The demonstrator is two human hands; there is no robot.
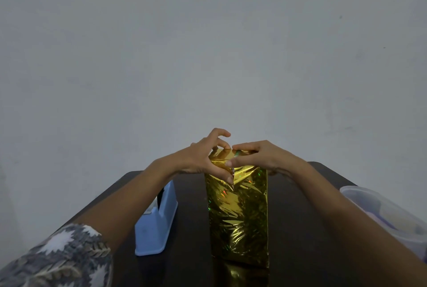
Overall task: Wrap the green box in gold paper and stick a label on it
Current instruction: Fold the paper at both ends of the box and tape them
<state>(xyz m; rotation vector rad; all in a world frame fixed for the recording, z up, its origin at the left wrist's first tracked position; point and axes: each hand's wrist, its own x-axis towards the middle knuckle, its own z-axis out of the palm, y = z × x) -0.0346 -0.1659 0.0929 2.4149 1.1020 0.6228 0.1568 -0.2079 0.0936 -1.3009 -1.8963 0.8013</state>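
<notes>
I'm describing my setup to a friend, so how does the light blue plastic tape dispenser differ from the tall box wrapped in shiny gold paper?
The light blue plastic tape dispenser is matte and smooth; the tall gold-wrapped box is shiny and crinkled. The dispenser sits low; the box stands upright, much taller. No hand holds the dispenser; the left hand and right hand hold the box's top. Both rest on the dark table.

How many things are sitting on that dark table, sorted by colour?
Gold: 1, the wrapped box
Blue: 1, the tape dispenser
Clear: 1, the plastic tub
Total: 3
</notes>
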